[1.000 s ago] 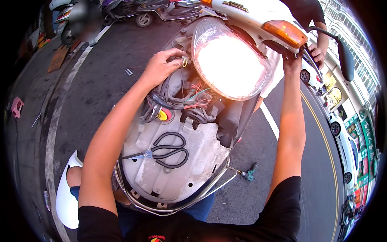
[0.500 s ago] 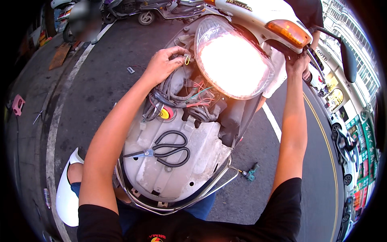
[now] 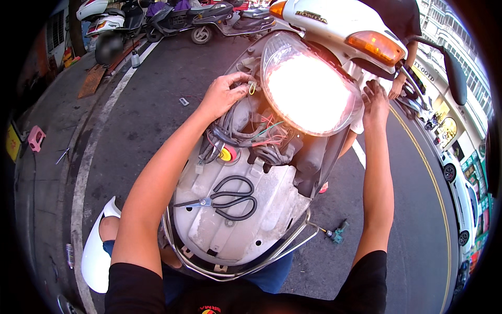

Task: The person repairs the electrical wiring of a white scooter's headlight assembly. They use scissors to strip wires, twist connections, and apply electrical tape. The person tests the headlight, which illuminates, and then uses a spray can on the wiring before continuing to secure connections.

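My left hand point(image 3: 226, 95) is closed in a pinch on a small wire connector point(image 3: 252, 87) with a yellow loop, left of the headlight point(image 3: 312, 83). The headlight is lit, its glare hiding the inside. My right hand point(image 3: 376, 104) is raised beside the headlight's right edge, fingers slightly bent and apart, nothing visible in them. Above sits the scooter's white handlebar cover point(image 3: 334, 23) with orange turn signals point(image 3: 375, 46). Below the headlight lie bundled wires point(image 3: 266, 138), some red. Black-handled scissors point(image 3: 230, 198) rest on the grey scooter body panel point(image 3: 251, 230), beside a yellow-and-red round part point(image 3: 226, 153).
A teal power tool point(image 3: 336, 232) lies on the road at right. A white curved panel point(image 3: 98, 256) is at lower left. A pink stool point(image 3: 36, 138) stands at left; parked scooters point(image 3: 209, 23) line the back. Another person's hand point(image 3: 397, 86) is near the handlebar.
My right hand has come down from beneath the handlebar cover and its fingers have loosened. My left hand keeps its pinch on the wire connector. The whole view has shifted slightly.
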### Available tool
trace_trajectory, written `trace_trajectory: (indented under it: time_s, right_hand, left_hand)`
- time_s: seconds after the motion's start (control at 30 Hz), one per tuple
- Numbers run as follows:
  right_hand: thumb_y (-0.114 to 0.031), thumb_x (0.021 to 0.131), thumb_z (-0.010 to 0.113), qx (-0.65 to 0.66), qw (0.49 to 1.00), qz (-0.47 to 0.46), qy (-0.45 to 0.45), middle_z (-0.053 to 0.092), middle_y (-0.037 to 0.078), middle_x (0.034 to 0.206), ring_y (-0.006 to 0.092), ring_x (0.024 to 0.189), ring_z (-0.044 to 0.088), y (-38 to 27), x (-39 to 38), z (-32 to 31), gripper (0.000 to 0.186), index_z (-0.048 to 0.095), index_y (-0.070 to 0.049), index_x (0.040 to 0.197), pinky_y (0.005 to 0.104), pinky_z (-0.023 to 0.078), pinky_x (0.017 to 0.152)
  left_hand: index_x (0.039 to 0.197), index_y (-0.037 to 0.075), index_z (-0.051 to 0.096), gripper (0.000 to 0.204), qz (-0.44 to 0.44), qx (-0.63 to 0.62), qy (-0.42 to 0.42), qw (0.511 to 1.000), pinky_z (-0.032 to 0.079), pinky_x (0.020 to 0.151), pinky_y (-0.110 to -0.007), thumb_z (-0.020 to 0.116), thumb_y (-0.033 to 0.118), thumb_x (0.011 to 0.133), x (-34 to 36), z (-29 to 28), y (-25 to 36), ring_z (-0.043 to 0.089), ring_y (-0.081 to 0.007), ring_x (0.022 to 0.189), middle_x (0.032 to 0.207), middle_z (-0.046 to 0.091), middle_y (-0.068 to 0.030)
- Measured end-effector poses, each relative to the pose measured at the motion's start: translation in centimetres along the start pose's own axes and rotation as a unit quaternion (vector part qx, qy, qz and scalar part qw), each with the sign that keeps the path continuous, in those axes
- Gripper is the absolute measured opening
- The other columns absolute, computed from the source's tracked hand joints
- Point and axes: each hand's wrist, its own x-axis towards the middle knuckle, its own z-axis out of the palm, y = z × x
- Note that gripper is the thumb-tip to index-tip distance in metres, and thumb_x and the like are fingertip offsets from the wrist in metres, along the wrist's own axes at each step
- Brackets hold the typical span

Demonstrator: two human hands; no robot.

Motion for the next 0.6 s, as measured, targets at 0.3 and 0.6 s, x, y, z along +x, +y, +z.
trace_trajectory:
  time_s: [0.3,0.6]
  right_hand:
    - [-0.03,0.092,0.067,-0.34,0.855,-0.345,-0.186,0.067,0.011,0.103,0.0249,0.095,0.061,-5.2,-3.8,9.0,0.036,0.064,-0.003,0.116,0.0344,0.048,0.085]
    - [-0.048,0.096,0.059,-0.491,0.813,-0.228,-0.214,0.07,0.016,0.112,0.0308,0.105,0.065,-2.9,-4.8,10.3,0.047,0.068,-0.006,0.115,0.0376,0.049,0.09]
  left_hand:
    - [0.12,0.001,0.065,0.028,0.028,-0.059,-0.024,0.998,0.048,0.091,-0.028,0.059,0.004,0.093,-0.4,-0.7,1.0,0.059,-0.0104,0.1,0.11,0.067,-0.0033]
    - [0.114,0.0,0.067,0.029,0.007,-0.064,-0.023,0.998,0.049,0.09,-0.029,0.059,0.003,0.086,-0.1,-0.4,0.9,0.061,-0.0111,0.095,0.102,0.071,-0.0056]
